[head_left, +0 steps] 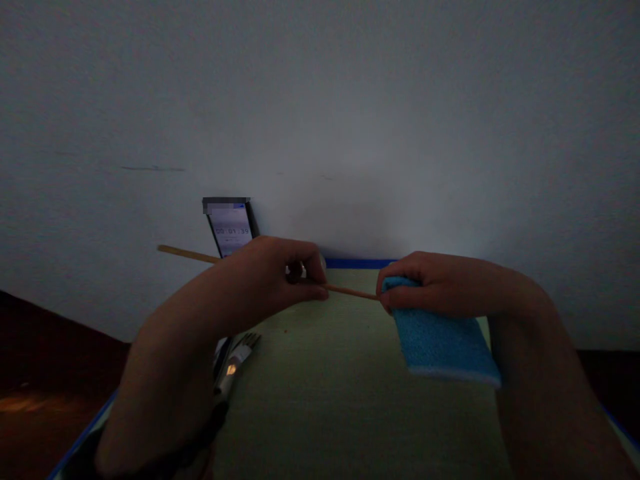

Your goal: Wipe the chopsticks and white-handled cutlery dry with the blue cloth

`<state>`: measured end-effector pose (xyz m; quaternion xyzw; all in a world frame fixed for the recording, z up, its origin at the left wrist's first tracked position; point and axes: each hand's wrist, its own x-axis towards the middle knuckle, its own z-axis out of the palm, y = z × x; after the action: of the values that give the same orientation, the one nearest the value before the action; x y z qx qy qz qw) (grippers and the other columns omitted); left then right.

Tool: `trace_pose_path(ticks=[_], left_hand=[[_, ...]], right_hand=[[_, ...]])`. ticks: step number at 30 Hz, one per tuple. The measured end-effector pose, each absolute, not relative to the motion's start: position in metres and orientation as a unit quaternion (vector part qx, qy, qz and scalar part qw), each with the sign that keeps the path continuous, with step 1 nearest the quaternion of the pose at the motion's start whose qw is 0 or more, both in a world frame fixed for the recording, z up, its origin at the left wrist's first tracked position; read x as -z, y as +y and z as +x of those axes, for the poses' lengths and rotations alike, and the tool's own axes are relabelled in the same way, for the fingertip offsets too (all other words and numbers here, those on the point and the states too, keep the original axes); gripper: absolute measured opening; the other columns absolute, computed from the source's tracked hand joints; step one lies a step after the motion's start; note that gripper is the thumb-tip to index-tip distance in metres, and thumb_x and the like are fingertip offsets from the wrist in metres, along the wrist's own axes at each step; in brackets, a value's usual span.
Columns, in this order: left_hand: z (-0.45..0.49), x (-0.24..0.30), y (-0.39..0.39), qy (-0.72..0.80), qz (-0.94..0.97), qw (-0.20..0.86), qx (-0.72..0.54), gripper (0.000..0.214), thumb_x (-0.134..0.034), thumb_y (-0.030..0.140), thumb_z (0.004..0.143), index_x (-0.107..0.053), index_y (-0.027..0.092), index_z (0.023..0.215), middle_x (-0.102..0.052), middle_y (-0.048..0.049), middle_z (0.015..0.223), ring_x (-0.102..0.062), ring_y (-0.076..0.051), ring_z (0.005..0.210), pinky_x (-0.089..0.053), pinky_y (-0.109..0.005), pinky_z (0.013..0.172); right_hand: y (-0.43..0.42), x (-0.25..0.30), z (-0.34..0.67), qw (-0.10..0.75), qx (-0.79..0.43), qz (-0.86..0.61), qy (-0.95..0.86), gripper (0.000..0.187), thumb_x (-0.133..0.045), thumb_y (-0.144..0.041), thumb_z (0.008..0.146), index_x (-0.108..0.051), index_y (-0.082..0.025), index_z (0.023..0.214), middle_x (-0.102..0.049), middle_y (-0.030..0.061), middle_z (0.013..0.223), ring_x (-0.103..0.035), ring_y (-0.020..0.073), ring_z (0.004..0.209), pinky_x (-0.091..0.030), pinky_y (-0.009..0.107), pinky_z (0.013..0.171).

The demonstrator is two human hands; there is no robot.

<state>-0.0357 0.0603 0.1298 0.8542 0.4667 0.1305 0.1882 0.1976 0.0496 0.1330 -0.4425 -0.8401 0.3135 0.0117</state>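
A thin wooden chopstick (353,291) runs nearly level across the middle of the head view, its thicker end sticking out left past my wrist. My left hand (295,270) pinches it between thumb and fingertips, hiding its middle stretch. At the other end, my right hand (420,283) grips a folded blue cloth (445,343) that wraps the chopstick's tip. The cloth's loose part hangs down below my right fingers. Both hands are closed and held above the table.
A phone (230,227) with a running timer leans on the white wall (350,133). A fork (245,347) and other cutlery lie by my left forearm, partly hidden. Behind my left fingers a pale, shiny thing barely shows. Blue edging (360,263) borders the pale green table (350,400).
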Motion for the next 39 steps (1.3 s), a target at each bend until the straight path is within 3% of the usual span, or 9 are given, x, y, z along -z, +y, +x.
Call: trace_pose_path(ticks=[12, 18, 26, 39], left_hand=[[-0.0323, -0.132, 0.0579, 0.469, 0.857, 0.174, -0.122, 0.017, -0.061, 0.039, 0.069, -0.065, 0.022, 0.072, -0.062, 0.0047, 0.061, -0.055, -0.011, 0.056, -0.036, -0.02, 0.052], [-0.0326, -0.1314, 0.0581, 0.473, 0.852, 0.192, -0.117, 0.019, -0.06, 0.039, 0.07, -0.065, 0.022, 0.074, -0.063, 0.0038, 0.063, -0.056, -0.012, 0.059, -0.037, -0.02, 0.054], [-0.0301, -0.1344, 0.057, 0.479, 0.852, 0.182, -0.106, 0.02, -0.06, 0.04, 0.069, -0.066, 0.021, 0.073, -0.062, 0.004, 0.061, -0.055, -0.011, 0.055, -0.036, -0.02, 0.05], [-0.0294, -0.135, 0.057, 0.47, 0.862, 0.158, -0.108, 0.018, -0.057, 0.037, 0.073, -0.066, 0.021, 0.075, -0.062, 0.005, 0.06, -0.052, -0.009, 0.051, -0.034, -0.02, 0.052]], right_hand=[[0.0501, -0.1321, 0.1939, 0.01, -0.291, -0.446, -0.846, 0.033, -0.041, -0.042, 0.08, -0.062, -0.017, 0.075, -0.058, 0.0003, 0.067, -0.051, 0.011, 0.058, -0.035, 0.021, 0.049], [0.0498, -0.1338, 0.1948, 0.002, -0.295, -0.445, -0.846, 0.029, -0.04, -0.037, 0.081, -0.061, -0.018, 0.078, -0.059, 0.0005, 0.072, -0.053, 0.0115, 0.062, -0.038, 0.022, 0.053], [0.0513, -0.1313, 0.1937, -0.006, -0.288, -0.45, -0.845, 0.037, -0.038, -0.046, 0.082, -0.061, -0.018, 0.077, -0.059, 0.0015, 0.069, -0.053, 0.0119, 0.059, -0.037, 0.022, 0.05], [0.053, -0.1274, 0.1934, 0.029, -0.265, -0.49, -0.83, 0.043, -0.038, -0.055, 0.08, -0.058, -0.021, 0.095, -0.061, 0.0045, 0.09, -0.056, 0.0164, 0.077, -0.039, 0.024, 0.061]])
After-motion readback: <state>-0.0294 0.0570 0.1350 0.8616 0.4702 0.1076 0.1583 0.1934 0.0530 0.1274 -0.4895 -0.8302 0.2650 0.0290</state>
